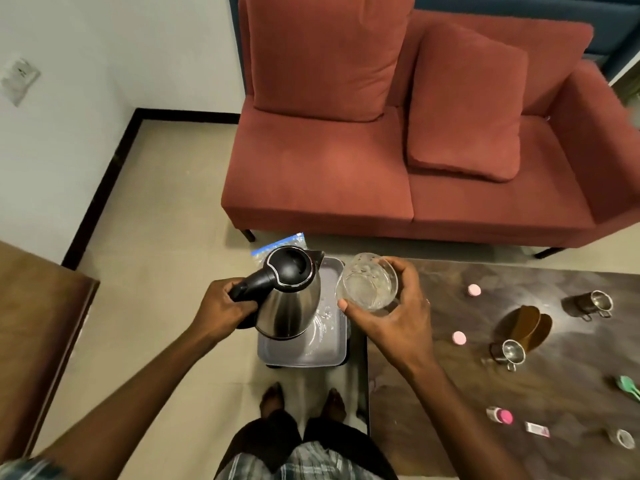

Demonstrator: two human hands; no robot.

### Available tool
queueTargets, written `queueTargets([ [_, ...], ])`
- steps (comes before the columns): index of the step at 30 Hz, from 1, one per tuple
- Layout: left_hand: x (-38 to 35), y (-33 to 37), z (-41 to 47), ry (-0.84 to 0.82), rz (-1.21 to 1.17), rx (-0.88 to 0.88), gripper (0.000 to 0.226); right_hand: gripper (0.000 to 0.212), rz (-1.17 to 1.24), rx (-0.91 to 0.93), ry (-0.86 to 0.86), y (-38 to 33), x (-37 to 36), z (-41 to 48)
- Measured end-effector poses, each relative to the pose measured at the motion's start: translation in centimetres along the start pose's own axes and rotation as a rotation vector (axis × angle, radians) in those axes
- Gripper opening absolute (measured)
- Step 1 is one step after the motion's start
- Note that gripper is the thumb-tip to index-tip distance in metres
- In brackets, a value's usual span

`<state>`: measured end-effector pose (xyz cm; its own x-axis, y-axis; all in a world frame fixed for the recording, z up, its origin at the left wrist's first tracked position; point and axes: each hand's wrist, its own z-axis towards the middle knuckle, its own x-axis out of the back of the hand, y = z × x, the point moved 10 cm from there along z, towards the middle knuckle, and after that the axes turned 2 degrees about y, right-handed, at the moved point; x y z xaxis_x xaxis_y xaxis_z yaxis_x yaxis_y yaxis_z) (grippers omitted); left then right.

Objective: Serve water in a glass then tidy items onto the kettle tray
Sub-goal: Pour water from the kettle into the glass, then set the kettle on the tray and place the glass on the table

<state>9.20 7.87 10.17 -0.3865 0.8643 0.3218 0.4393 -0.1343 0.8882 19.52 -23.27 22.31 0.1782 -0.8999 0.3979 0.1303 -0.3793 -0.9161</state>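
My left hand grips the black handle of a steel kettle, held above a grey tray that sits low beside the table. The kettle's spout points right toward a clear glass. My right hand wraps around that glass from the right and holds it just past the tray's right rim. The glass looks wet or partly filled; I cannot tell how much water is in it. No stream of water shows between spout and glass.
A dark table on the right carries two steel cups, a brown holder, pink caps, a small pink-capped bottle, a green utensil. A red sofa stands behind. Wooden furniture is at left.
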Motion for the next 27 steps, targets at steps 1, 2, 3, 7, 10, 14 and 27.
queueTargets([
  [1,-1.0,-1.3,0.3,-0.005,-0.027,0.009,0.034,0.086,-0.002,0.003,0.003,0.4,0.1,0.0],
  [2,-2.0,-2.6,0.6,-0.016,-0.05,0.021,0.035,0.087,-0.008,0.009,0.004,0.8,0.1,0.0],
  [3,-3.0,-4.0,0.9,-0.028,-0.066,0.032,0.036,0.087,-0.014,0.015,0.005,1.3,0.1,-0.1],
  [7,-5.9,-8.6,1.2,-0.036,-0.008,0.029,0.04,0.086,-0.01,0.0,0.006,3.6,0.4,-0.5],
  [10,-8.1,-11.3,1.2,-0.041,0.036,-0.009,0.031,0.088,-0.005,-0.004,0.013,6.0,0.1,-0.6],
  [14,-10.4,-14.7,0.7,-0.054,0.029,-0.005,0.016,0.09,-0.006,-0.013,0.019,8.7,-0.5,-0.8],
  [27,-11.6,-19.3,1.2,-0.025,0.053,-0.12,0.01,0.087,-0.036,0.024,0.041,12.9,-1.5,-2.8],
])
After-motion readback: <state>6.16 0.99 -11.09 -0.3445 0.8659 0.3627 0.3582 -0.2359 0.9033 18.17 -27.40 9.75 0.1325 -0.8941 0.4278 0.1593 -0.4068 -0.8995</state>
